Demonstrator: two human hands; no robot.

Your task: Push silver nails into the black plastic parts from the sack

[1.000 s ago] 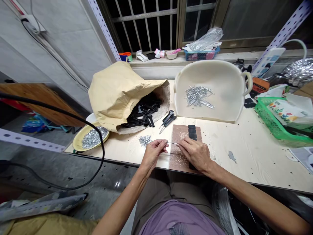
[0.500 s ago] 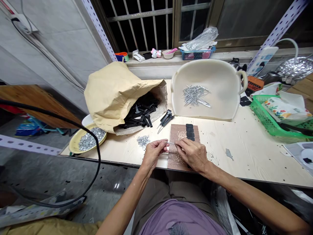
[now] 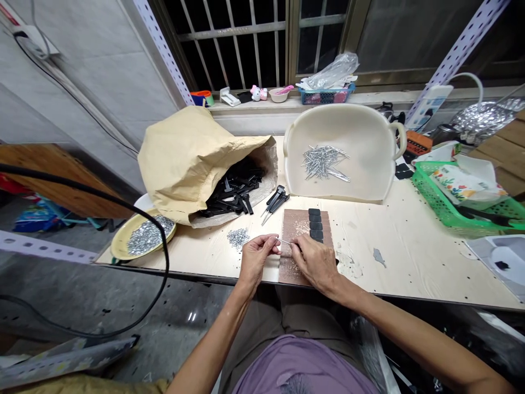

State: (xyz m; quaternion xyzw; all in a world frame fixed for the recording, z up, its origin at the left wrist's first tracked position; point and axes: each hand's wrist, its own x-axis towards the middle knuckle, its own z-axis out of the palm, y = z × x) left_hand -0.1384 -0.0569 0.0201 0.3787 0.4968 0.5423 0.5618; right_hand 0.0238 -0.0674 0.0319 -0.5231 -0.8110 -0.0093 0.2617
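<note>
My left hand (image 3: 255, 257) pinches one end of a thin metal pin (image 3: 284, 241) at the table's front edge. My right hand (image 3: 314, 261) is closed with its fingertips on the pin's other end. Both hands hover over a brown board (image 3: 298, 225) dusted with tiny metal bits. A row of small black pieces (image 3: 315, 224) lies on the board's right side. A little pile of silver bits (image 3: 238, 237) sits just left of my left hand.
A tan paper sack (image 3: 192, 158) spills black plastic parts (image 3: 235, 191). Loose black clips (image 3: 275, 201) lie beside it. A cream scoop tray (image 3: 369, 175) holds metal pins (image 3: 322, 162). A yellow dish (image 3: 123, 249) of silver bits sits left, a green basket (image 3: 447, 210) right. A black cable (image 3: 159, 262) hangs left.
The view has drifted slightly, so everything sits a little further left in frame. My hands stay on the pin; the right hand's fingers have crept a bit closer to the left hand.
</note>
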